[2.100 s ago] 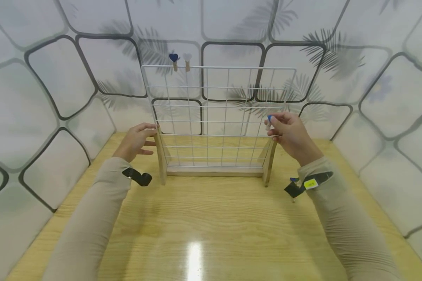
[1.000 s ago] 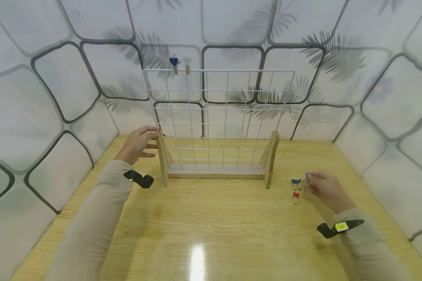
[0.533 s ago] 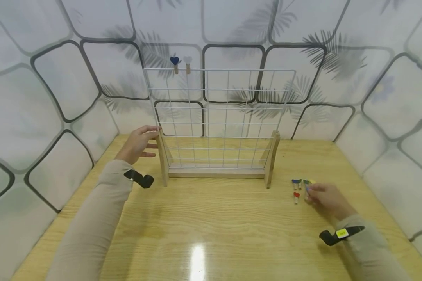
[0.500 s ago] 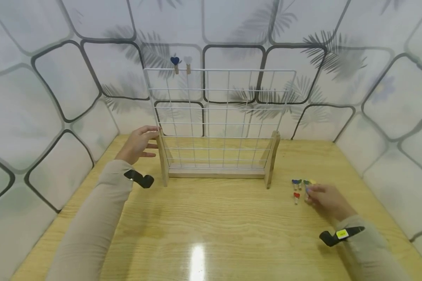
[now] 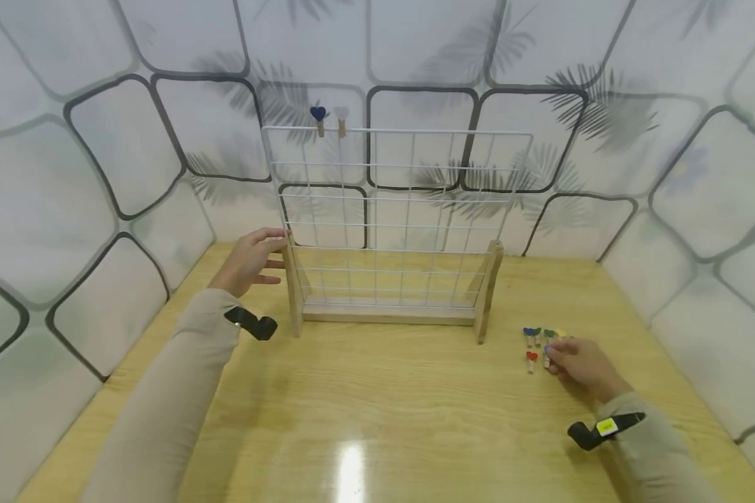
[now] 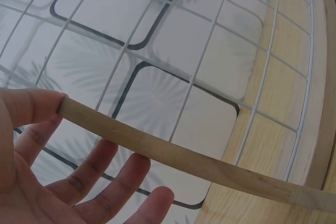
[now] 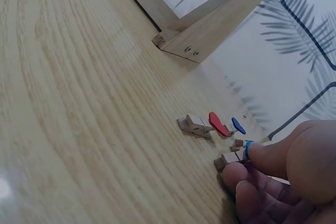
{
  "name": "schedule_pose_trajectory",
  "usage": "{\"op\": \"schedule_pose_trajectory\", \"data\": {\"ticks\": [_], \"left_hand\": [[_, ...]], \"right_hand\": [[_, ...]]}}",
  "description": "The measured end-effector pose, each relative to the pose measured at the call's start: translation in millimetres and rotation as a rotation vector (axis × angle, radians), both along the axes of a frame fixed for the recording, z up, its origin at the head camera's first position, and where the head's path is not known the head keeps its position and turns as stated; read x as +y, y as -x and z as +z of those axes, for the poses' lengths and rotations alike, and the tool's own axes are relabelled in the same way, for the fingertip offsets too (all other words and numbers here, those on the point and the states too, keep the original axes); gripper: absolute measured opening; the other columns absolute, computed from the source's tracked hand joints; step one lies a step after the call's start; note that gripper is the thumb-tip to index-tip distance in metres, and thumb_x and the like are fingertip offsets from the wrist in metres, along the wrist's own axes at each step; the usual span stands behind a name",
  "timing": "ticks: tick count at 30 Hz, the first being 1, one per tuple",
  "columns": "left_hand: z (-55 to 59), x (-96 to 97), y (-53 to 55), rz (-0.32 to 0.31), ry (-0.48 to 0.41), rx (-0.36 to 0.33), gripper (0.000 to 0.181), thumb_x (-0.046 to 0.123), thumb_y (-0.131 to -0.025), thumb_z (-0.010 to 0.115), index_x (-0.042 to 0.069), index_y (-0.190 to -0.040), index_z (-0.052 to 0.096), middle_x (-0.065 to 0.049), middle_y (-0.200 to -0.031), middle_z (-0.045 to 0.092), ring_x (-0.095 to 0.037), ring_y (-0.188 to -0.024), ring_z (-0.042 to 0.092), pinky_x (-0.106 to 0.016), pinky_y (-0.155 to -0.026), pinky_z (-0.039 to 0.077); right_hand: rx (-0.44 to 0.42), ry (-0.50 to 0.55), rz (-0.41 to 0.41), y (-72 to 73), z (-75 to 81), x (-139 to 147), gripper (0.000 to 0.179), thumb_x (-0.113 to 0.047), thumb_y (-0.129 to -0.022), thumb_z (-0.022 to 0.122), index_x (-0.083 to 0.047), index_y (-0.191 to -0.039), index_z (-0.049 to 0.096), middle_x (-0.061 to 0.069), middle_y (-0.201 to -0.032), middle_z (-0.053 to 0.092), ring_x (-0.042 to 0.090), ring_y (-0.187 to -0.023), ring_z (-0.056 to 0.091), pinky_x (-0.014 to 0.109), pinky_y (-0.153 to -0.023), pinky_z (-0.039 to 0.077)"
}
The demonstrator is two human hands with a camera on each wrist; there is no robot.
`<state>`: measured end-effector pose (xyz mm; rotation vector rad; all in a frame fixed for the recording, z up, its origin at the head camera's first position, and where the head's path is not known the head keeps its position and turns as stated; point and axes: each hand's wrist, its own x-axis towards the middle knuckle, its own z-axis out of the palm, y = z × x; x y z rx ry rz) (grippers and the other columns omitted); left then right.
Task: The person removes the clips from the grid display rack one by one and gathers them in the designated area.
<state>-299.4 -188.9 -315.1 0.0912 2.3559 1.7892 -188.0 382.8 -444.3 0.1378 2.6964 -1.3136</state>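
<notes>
In the head view my left hand (image 5: 249, 262) is at the left wooden upright of a white wire grid rack (image 5: 390, 227). Thumb and index finger pinch the upright's top end (image 6: 68, 109) in the left wrist view, the other fingers spread along its edge. Low over the table at right, my right hand (image 5: 581, 363) pinches a small wooden clothespin (image 7: 233, 157) with a blue heart, largely covered by thumb and fingertips. Beside it lies a red-heart clothespin (image 5: 531, 361). Just behind are clothespins with a dark blue heart (image 5: 528, 336), green hearts (image 5: 549, 336) and a yellow heart (image 5: 561, 334).
Two clothespins are clipped to the rack's top wire, one with a dark blue heart (image 5: 318, 119), one with a white heart (image 5: 342, 120). The rack stands toward the back of the wooden table (image 5: 377, 391). Patterned walls (image 5: 415, 49) enclose the back and sides.
My right hand has left the rack's right side and come down to the clothespins at right, still pinching the blue-heart clothespin, then drawn it slightly nearer. The left hand keeps its place.
</notes>
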Motion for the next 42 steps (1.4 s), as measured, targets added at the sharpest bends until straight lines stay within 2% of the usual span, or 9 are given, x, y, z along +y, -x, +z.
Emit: {"op": "schedule_pose_trajectory", "data": {"ticks": [14,20,27,29,33,36,39,40,42], "left_hand": [[2.9,3.5,3.6,0.002,-0.009,0.016,0.050,0.037,-0.102,0.049,0.012,-0.144,0.043,-0.016,-0.143,0.040,-0.039,-0.118,0.051,-0.053,-0.091,0.048],[5.3,4.6,3.9,0.002,-0.016,0.013,0.050,0.037,-0.102,0.049,0.012,-0.144,0.043,-0.016,-0.142,0.041,-0.040,-0.119,0.049,-0.055,-0.094,0.046],[4.3,5.0,2.9,-0.002,-0.020,0.001,0.050,0.037,-0.102,0.049,0.012,-0.144,0.043,-0.016,-0.143,0.039,-0.040,-0.120,0.049,-0.056,-0.095,0.045],[3.3,4.6,2.8,-0.002,-0.022,-0.003,0.050,0.037,-0.102,0.049,0.012,-0.144,0.043,-0.016,-0.143,0.040,-0.040,-0.120,0.049,-0.056,-0.094,0.045],[2.5,3.1,1.8,-0.008,-0.021,-0.006,0.051,0.037,-0.102,0.049,0.012,-0.146,0.041,-0.016,-0.143,0.040,-0.041,-0.121,0.048,-0.056,-0.095,0.045],[1.5,1.4,1.6,-0.002,-0.017,-0.003,0.050,0.037,-0.102,0.049,0.012,-0.145,0.042,-0.016,-0.143,0.041,-0.040,-0.121,0.048,-0.054,-0.094,0.046],[-0.6,-0.3,2.1,0.003,-0.009,0.002,0.050,0.038,-0.102,0.049,0.013,-0.145,0.043,-0.016,-0.143,0.041,-0.039,-0.120,0.050,-0.053,-0.092,0.047],[-1.1,-0.5,2.3,0.002,-0.008,0.003,0.050,0.038,-0.102,0.049,0.013,-0.145,0.043,-0.016,-0.143,0.041,-0.039,-0.120,0.049,-0.053,-0.092,0.047],[-1.8,-0.3,2.3,0.001,-0.008,0.004,0.051,0.039,-0.102,0.049,0.013,-0.145,0.043,-0.016,-0.143,0.041,-0.039,-0.120,0.049,-0.054,-0.093,0.047]], "right_hand": [[0.030,-0.134,0.037,2.5,7.0,0,0.038,-0.016,-0.100,0.055,0.018,-0.117,0.056,0.003,-0.079,0.068,0.014,-0.070,0.061,0.024,-0.058,0.049],[0.020,-0.085,0.036,2.7,7.7,1,0.035,-0.012,-0.099,0.056,0.018,-0.117,0.055,0.009,-0.087,0.069,0.015,-0.072,0.064,0.025,-0.060,0.052],[0.017,-0.121,0.053,1.1,11.5,9,0.044,-0.020,-0.102,0.053,0.018,-0.123,0.053,0.012,-0.093,0.070,0.014,-0.078,0.064,0.023,-0.067,0.052],[0.013,-0.048,0.046,0.4,15.4,9,0.044,-0.017,-0.102,0.050,0.021,-0.125,0.049,0.014,-0.096,0.069,0.014,-0.079,0.064,0.025,-0.068,0.054],[0.021,0.196,0.030,2.7,24.5,7,0.042,-0.009,-0.103,0.044,0.023,-0.130,0.040,0.013,-0.098,0.065,0.011,-0.080,0.064,0.027,-0.071,0.056],[-0.005,0.463,0.018,6.5,34.7,3,0.028,-0.006,-0.102,0.045,0.010,-0.122,0.056,0.007,-0.095,0.065,0.012,-0.080,0.066,0.026,-0.071,0.057],[-0.056,0.658,0.021,9.6,48.9,-5,0.020,-0.012,-0.103,0.047,-0.010,-0.105,0.066,0.005,-0.094,0.064,0.016,-0.081,0.067,0.026,-0.071,0.057],[-0.073,0.700,0.026,11.2,53.5,-7,0.021,-0.015,-0.104,0.046,-0.017,-0.101,0.067,0.004,-0.096,0.064,0.017,-0.082,0.067,0.026,-0.071,0.056],[-0.084,0.709,0.044,14.6,62.6,-13,0.025,-0.022,-0.106,0.043,-0.020,-0.099,0.067,0.003,-0.098,0.063,0.016,-0.082,0.066,0.026,-0.071,0.056]]}}
